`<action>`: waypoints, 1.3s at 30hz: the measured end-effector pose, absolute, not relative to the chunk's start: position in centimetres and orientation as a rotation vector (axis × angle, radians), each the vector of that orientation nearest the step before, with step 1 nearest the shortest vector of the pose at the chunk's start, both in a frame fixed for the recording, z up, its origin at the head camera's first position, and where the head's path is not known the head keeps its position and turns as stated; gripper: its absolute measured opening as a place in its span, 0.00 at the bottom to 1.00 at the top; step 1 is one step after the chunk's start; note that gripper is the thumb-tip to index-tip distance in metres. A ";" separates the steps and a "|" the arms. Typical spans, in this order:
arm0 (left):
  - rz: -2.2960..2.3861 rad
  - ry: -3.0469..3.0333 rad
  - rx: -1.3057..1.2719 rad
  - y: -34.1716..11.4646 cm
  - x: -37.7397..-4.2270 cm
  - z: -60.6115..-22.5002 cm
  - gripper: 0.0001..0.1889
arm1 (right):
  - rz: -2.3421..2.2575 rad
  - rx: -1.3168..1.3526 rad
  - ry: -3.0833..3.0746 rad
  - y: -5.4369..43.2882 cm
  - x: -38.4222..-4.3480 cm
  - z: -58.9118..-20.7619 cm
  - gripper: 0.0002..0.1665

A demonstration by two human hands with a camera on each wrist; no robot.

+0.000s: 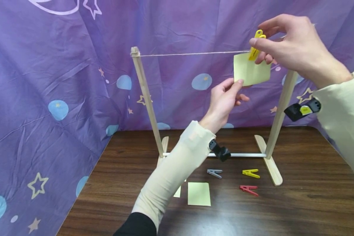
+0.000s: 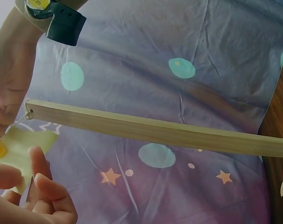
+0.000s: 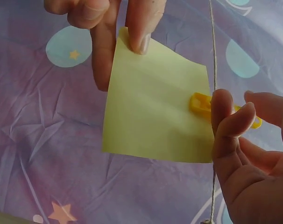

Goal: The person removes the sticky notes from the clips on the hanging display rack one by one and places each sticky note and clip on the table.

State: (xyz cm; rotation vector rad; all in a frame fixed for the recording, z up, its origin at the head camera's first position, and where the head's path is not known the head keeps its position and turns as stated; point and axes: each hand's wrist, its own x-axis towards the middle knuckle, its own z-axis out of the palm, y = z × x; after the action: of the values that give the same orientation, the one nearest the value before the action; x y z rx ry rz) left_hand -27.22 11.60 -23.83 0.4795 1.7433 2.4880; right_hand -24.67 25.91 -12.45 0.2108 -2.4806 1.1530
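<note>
A pale yellow paper square (image 1: 250, 70) is up at the string (image 1: 191, 53) of a wooden frame. My left hand (image 1: 225, 98) pinches its lower left corner between thumb and fingers. At the paper's top edge my right hand (image 1: 296, 46) pinches a yellow clothespin (image 1: 255, 46), whose tip overlaps the paper. The right wrist view shows the clothespin (image 3: 201, 102) reaching across the string (image 3: 213, 60) onto the paper (image 3: 155, 107), with the right fingers (image 3: 232, 126) around its handle end.
On the dark wooden table (image 1: 112, 196) lie a grey clothespin (image 1: 214, 173), a yellow one (image 1: 250, 173) and a red one (image 1: 249, 189). Another paper square (image 1: 199, 194) lies left of them, with more paper partly behind the left sleeve. The frame's posts (image 1: 147, 98) stand either side.
</note>
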 end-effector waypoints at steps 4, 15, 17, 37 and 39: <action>2.503 1.730 0.507 11.6 -27.2 -23.9 0.11 | 1.116 0.219 -2.502 25.9 -24.7 -12.5 0.36; 2.479 1.748 0.521 11.6 -27.3 -23.8 0.12 | 1.200 0.174 -2.480 25.7 -24.7 -12.1 0.21; 2.477 1.749 0.522 11.5 -27.4 -23.8 0.12 | 1.210 0.172 -2.462 25.5 -24.6 -12.0 0.20; 2.459 1.804 0.465 11.3 -27.5 -23.7 0.10 | 1.196 0.212 -2.325 24.7 -24.1 -12.3 0.12; 2.442 1.822 0.461 11.2 -27.5 -23.7 0.10 | 1.196 0.222 -2.307 24.6 -24.1 -12.3 0.12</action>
State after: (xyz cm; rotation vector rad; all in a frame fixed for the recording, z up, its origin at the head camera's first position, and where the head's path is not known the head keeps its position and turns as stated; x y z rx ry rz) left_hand -27.51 11.22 -23.74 0.4610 1.8216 2.4424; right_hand -24.14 24.58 -12.29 0.2218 -2.3074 1.1961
